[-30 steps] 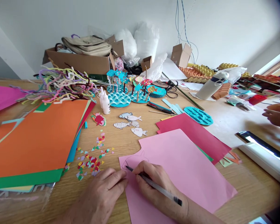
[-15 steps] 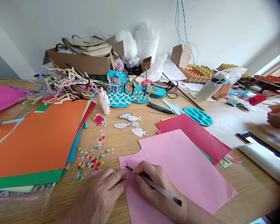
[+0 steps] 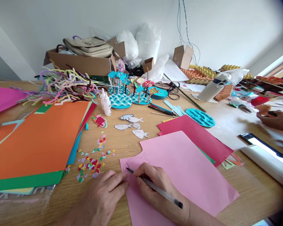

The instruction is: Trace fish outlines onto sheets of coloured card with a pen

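In the head view, my right hand (image 3: 155,185) is closed round a black pen (image 3: 162,192) with a clear barrel. The pen's tip touches a sheet of pink paper (image 3: 184,169), inside a thin fish outline (image 3: 138,160) at its upper left corner. My left hand (image 3: 106,191) rests on the table, loosely bent, with its fingertips on the sheet's left edge. Beyond the paper lie several white fish cutouts (image 3: 139,134) and a red paper fish (image 3: 100,120). Small coloured paper bits (image 3: 93,164) are scattered left of the sheet.
Orange paper (image 3: 42,141) tops a stack at left. Behind are pipe cleaners (image 3: 66,84), glue bottles (image 3: 106,105), blue fish models (image 3: 120,99) and a cardboard box (image 3: 85,64). At right lie red paper (image 3: 193,133), a white device (image 3: 266,163) and another person's hand (image 3: 277,121).
My hands and the pen stay almost where they were, the pen tip still within the fish outline. The other person's hand has moved left into view, with a dark object in it.
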`<action>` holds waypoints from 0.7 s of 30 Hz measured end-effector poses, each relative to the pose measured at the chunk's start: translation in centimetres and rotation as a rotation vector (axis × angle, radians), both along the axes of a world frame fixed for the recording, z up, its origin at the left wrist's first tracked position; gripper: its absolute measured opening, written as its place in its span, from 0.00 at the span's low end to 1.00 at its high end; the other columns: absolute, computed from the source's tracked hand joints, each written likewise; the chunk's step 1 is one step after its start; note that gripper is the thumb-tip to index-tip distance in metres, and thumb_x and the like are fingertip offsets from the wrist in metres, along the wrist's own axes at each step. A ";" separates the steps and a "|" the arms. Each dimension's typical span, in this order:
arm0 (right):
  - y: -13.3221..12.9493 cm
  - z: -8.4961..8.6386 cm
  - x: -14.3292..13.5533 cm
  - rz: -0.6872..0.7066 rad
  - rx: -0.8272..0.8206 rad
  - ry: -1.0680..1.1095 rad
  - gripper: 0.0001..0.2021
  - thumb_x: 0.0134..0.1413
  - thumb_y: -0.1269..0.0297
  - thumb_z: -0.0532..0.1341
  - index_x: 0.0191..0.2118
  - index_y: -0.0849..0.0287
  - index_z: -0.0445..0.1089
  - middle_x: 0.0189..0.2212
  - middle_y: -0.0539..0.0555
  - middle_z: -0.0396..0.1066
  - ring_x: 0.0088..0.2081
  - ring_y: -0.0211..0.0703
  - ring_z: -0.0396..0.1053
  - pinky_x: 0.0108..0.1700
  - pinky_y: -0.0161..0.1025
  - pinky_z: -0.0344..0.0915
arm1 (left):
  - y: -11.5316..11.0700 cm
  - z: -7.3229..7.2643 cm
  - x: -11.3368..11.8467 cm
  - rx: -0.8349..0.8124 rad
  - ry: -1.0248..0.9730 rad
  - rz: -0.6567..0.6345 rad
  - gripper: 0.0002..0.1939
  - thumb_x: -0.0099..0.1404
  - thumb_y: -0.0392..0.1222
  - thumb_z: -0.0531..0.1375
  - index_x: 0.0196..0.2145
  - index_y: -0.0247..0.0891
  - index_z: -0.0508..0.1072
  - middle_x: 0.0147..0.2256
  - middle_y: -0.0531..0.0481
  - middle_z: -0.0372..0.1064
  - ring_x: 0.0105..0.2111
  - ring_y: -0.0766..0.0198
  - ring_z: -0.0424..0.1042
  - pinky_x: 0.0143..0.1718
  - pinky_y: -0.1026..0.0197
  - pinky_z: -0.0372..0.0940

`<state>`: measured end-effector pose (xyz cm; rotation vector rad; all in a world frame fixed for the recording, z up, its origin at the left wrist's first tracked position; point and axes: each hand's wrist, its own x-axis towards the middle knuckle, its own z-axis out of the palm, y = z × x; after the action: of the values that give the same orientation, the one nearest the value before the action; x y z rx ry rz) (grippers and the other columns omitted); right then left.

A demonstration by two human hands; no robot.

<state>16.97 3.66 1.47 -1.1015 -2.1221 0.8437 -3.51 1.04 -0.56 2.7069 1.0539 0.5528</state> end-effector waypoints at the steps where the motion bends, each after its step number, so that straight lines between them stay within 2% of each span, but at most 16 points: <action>1: 0.0 0.0 0.0 0.003 -0.006 0.000 0.07 0.48 0.76 0.50 0.31 0.57 0.60 0.20 0.47 0.65 0.21 0.34 0.61 0.24 0.29 0.58 | 0.0 -0.1 0.0 -0.007 -0.005 0.004 0.25 0.58 0.25 0.47 0.51 0.39 0.65 0.48 0.51 0.66 0.43 0.62 0.65 0.44 0.62 0.67; 21: 0.0 0.2 0.0 0.000 -0.039 -0.009 0.06 0.49 0.75 0.50 0.30 0.57 0.60 0.20 0.47 0.65 0.21 0.34 0.61 0.24 0.29 0.58 | -0.2 -0.9 -0.3 -0.009 0.041 -0.008 0.26 0.56 0.24 0.48 0.51 0.40 0.64 0.50 0.52 0.65 0.44 0.63 0.65 0.46 0.61 0.67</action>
<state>16.92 3.68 1.70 -1.1278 -2.1214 0.8848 -3.80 0.86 -1.44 2.7242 1.0531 0.4917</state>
